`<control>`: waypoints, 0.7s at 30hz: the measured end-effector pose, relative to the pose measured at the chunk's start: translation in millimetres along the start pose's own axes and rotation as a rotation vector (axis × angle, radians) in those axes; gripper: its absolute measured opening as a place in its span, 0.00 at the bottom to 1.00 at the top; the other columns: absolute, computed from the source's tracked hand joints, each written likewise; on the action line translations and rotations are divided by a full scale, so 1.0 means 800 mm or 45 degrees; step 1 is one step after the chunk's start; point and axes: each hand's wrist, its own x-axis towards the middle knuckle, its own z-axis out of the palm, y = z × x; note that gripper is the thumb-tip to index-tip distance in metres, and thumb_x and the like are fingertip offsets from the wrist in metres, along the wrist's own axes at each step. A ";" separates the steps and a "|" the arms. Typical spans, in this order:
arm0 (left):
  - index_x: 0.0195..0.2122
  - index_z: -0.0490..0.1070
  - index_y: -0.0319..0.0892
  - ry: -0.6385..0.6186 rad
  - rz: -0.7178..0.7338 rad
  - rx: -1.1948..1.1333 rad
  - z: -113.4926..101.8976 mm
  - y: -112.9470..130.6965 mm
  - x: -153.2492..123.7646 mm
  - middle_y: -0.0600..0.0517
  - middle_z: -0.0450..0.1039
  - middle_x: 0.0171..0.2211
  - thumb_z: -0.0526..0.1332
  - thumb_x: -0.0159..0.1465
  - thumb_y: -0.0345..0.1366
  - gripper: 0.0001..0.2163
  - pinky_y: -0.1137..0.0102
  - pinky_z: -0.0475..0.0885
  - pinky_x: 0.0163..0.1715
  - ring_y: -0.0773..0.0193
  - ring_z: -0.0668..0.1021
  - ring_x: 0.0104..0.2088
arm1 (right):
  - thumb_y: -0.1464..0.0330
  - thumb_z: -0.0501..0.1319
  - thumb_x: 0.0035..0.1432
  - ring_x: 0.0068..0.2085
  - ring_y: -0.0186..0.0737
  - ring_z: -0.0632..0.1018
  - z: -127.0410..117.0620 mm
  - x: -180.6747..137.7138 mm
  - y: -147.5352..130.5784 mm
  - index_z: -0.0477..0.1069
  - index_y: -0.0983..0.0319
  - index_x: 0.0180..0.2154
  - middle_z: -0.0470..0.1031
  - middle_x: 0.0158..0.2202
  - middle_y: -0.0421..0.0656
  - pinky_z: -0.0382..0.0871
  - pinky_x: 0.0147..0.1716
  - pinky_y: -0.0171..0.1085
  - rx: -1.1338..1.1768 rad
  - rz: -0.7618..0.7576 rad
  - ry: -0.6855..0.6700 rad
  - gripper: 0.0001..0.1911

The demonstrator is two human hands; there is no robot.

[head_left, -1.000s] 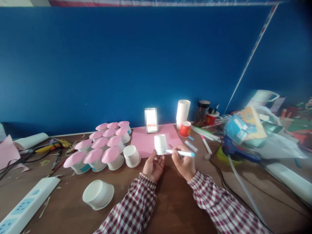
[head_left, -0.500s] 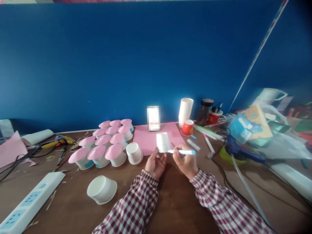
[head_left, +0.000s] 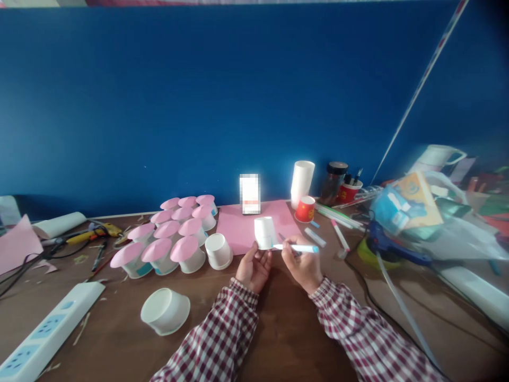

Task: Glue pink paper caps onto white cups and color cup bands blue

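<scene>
My left hand (head_left: 254, 269) grips the lower rim of a white paper cup (head_left: 263, 231), which is held up over the front of a pink paper sheet (head_left: 234, 225). Light blue lines show low on the cup's side. Closed around a white marker with a light blue end (head_left: 300, 248) is my right hand (head_left: 301, 266), and the marker's tip touches or nearly touches the cup. To the left, a plain white cup (head_left: 218, 250) stands upside down beside several cups topped with pink paper caps (head_left: 186, 248). Another white cup (head_left: 165, 311) lies nearer to me.
A blurred-out upright device (head_left: 250, 193) stands behind the pink sheet. At right are a stack of white cups (head_left: 302, 183), a red cup (head_left: 305, 209), a dark jar (head_left: 334, 183) and a blue glue gun (head_left: 397, 249). A power strip (head_left: 53, 331) lies front left.
Hardly anything differs: both hands keep their hold on the cup and the marker, with the tip still at the cup's lower side. The whole view has shifted very slightly.
</scene>
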 end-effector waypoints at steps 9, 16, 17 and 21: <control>0.30 0.68 0.35 -0.006 -0.011 0.018 0.001 -0.001 -0.003 0.52 0.73 0.22 0.59 0.59 0.27 0.02 0.75 0.76 0.29 0.69 0.77 0.24 | 0.68 0.56 0.55 0.22 0.32 0.69 -0.001 0.005 -0.002 0.67 0.62 0.29 0.68 0.22 0.38 0.64 0.23 0.31 -0.027 -0.017 0.036 0.05; 0.29 0.68 0.35 -0.006 -0.015 0.024 0.001 -0.001 -0.004 0.53 0.70 0.19 0.59 0.59 0.28 0.03 0.75 0.76 0.29 0.69 0.76 0.23 | 0.68 0.55 0.56 0.24 0.33 0.71 -0.003 0.004 -0.003 0.67 0.62 0.30 0.70 0.24 0.40 0.66 0.25 0.32 -0.013 -0.021 0.060 0.05; 0.30 0.68 0.35 0.000 -0.010 0.023 0.001 -0.001 -0.004 0.53 0.71 0.20 0.59 0.59 0.28 0.02 0.75 0.76 0.29 0.69 0.77 0.24 | 0.67 0.55 0.56 0.24 0.33 0.70 -0.002 0.004 -0.003 0.67 0.62 0.30 0.70 0.24 0.40 0.66 0.25 0.32 -0.009 -0.013 0.049 0.06; 0.28 0.68 0.35 -0.028 -0.001 0.010 0.001 0.000 -0.002 0.54 0.68 0.18 0.59 0.59 0.28 0.03 0.75 0.76 0.30 0.69 0.77 0.24 | 0.67 0.55 0.55 0.21 0.32 0.68 -0.001 0.002 -0.001 0.66 0.61 0.28 0.68 0.22 0.39 0.65 0.22 0.32 0.001 0.004 -0.004 0.06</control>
